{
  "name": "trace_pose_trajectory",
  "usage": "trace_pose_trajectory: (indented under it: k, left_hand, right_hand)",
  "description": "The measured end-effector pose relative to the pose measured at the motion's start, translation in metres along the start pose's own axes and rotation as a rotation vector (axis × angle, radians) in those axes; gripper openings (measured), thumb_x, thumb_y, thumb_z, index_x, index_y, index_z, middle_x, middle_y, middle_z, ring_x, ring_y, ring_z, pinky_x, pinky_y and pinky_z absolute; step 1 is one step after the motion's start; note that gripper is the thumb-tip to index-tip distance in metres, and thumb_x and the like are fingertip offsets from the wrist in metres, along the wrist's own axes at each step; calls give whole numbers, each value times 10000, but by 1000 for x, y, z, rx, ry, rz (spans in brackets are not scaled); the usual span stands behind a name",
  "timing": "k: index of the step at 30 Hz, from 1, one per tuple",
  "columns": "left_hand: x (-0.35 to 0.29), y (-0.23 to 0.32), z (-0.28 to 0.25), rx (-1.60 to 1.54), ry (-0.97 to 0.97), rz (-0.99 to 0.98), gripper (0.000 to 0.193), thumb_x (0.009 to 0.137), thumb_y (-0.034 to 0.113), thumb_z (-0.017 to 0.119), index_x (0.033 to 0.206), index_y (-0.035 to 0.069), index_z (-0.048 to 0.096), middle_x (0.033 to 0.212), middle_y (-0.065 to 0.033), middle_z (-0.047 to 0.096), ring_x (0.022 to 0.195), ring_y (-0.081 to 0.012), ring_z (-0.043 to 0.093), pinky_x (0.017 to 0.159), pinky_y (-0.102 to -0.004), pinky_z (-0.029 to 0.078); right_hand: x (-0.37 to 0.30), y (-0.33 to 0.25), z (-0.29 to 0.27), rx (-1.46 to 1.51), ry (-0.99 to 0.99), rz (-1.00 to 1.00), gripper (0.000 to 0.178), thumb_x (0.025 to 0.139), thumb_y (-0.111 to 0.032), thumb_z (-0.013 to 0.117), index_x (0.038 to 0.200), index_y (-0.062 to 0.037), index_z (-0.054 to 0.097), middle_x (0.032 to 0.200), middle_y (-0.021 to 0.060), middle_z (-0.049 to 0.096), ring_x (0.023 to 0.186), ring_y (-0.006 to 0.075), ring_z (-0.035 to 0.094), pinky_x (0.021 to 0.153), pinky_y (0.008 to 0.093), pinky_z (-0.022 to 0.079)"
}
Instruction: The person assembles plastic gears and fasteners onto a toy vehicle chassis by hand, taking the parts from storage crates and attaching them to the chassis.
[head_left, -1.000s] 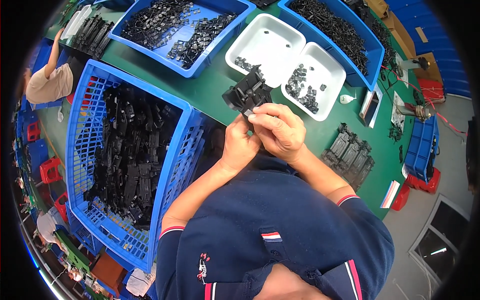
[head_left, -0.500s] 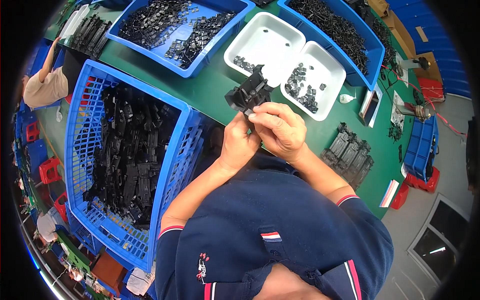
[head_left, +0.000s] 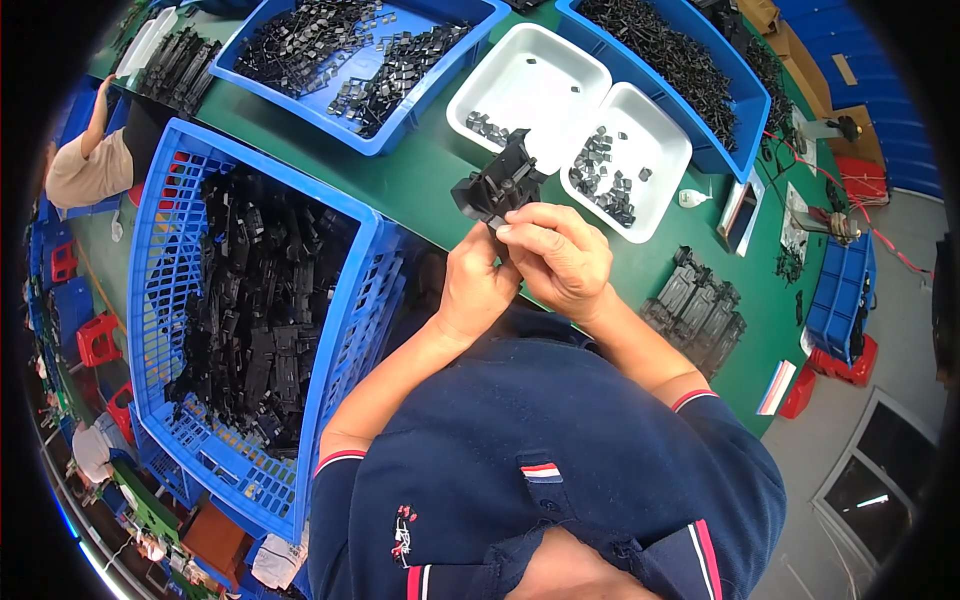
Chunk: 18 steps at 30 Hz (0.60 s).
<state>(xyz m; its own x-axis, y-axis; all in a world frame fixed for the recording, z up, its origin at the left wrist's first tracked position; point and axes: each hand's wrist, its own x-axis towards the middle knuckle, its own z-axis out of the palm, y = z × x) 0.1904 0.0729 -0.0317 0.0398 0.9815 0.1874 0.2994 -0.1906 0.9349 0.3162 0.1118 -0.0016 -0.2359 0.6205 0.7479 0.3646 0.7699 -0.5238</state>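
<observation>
Both my hands are closed around one black molded plastic part (head_left: 500,182), held up over the table's near edge, just short of the white trays. My left hand (head_left: 474,283) grips its lower end from below. Against its near right side press the thumb and fingers of my right hand (head_left: 562,258). Whether a smaller piece sits between those right fingertips is hidden. Beyond the part are a left white tray (head_left: 545,60) and a right white tray (head_left: 665,135), each holding small black clips.
A large blue slatted crate (head_left: 345,400) of black parts stands on my left. Farther back are a blue bin (head_left: 385,140) of small black pieces and another blue bin (head_left: 755,120). Several finished-looking black parts (head_left: 695,310) lie on the green table (head_left: 770,330) at right. A co-worker (head_left: 95,170) sits far left.
My hands and the black part stay almost in place. The view has shifted very slightly.
</observation>
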Motion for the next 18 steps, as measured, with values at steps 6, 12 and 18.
trace_pose_trajectory:
  k: [6, 12, 18]
  left_hand:
    - [-1, -2, 0, 69, 3, -6, 202, 773, -23, 592, 974, -6, 589, 889, -170, 627, 809, -339, 633, 676, -355, 493]
    - [-2, -2, -1, 129, 16, 30, 175, 775, -13, 595, 949, -1, 584, 849, -179, 611, 769, -363, 617, 651, -374, 488]
    - [-4, -4, 1, 185, 55, 47, 144, 765, 0, 616, 904, 4, 578, 798, -186, 588, 716, -380, 601, 594, -394, 480]
  right_hand:
    - [2, -1, -1, -11, -11, -12, 291, 620, 55, 692, 889, -52, 658, 859, 74, 626, 645, 201, 619, 516, 278, 494]
    - [2, -5, -4, -39, -42, 5, 300, 633, 112, 685, 893, -36, 660, 859, 109, 640, 682, 206, 633, 547, 261, 511]
    - [3, -7, -2, -48, -38, -2, 289, 639, 111, 686, 889, -31, 654, 847, 112, 637, 671, 209, 626, 538, 263, 506]
